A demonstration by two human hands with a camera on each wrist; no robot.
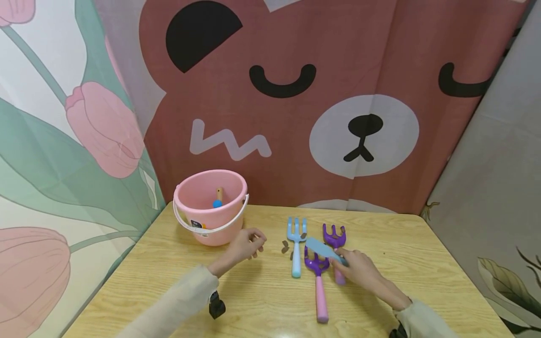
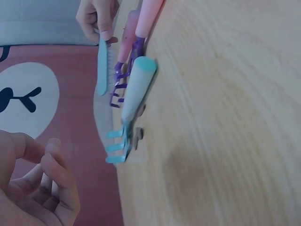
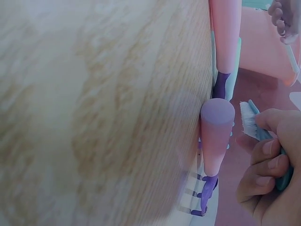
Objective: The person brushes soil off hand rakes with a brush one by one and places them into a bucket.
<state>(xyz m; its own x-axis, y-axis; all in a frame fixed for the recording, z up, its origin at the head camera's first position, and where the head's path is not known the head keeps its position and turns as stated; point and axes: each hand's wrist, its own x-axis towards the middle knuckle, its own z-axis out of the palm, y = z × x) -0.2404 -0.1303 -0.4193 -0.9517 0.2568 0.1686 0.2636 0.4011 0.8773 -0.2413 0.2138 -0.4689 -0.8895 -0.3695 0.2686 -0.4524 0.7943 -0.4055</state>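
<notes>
In my right hand (image 1: 357, 268) I grip a light blue brush (image 1: 320, 247) by its handle; its white bristles show in the right wrist view. The brush is held over two purple toy rakes with pink handles, the nearer rake (image 1: 320, 291) and the farther rake (image 1: 335, 238). Left of them lies a light blue toy fork (image 1: 297, 249) with its tines pointing away. Small brown bits (image 1: 285, 247) are scattered around the fork, and a few sit on the tools. My left hand (image 1: 247, 244), fingers loosely curled and holding nothing, hovers in front of the pink bucket (image 1: 211, 232).
The pink bucket, with its white handle hanging at the front, stands at the table's back left. Inside it is a blue thing with a wooden handle (image 1: 219, 193). Behind the wooden table (image 1: 372, 310) hangs a curtain (image 1: 291, 122) printed with a bear face.
</notes>
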